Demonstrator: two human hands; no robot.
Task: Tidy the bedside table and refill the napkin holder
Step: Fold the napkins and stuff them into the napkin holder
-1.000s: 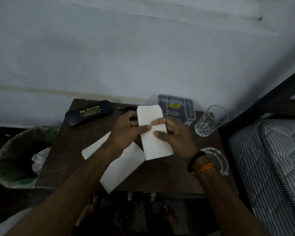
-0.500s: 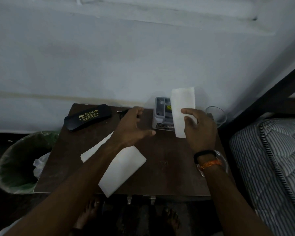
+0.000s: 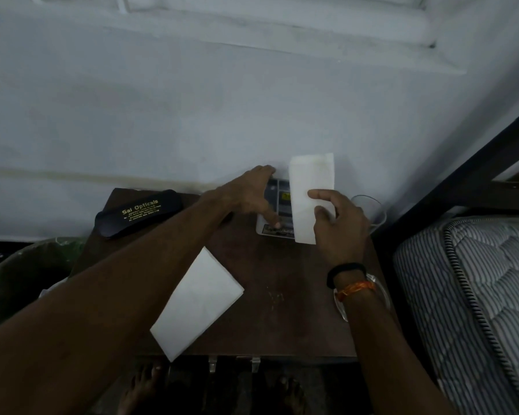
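On the dark bedside table [image 3: 297, 319], the left hand [image 3: 249, 196] grips the grey napkin holder [image 3: 277, 205] at the back edge by the wall, fingers curled over its far side and thumb on its front. The right hand [image 3: 339, 223] pinches a folded white napkin [image 3: 310, 190] upright over the holder (whether it touches, I cannot tell). A second napkin [image 3: 198, 301] lies flat near the front edge, a black spectacle case [image 3: 138, 212] at the back left.

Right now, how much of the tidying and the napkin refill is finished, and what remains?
Done: little that shows; one napkin is folded. In hand: the right hand holds the folded napkin upright over the grey napkin holder, which the left hand steadies. It is not in yet. Left: the other napkins lying flat on the table, and the black spectacle case.
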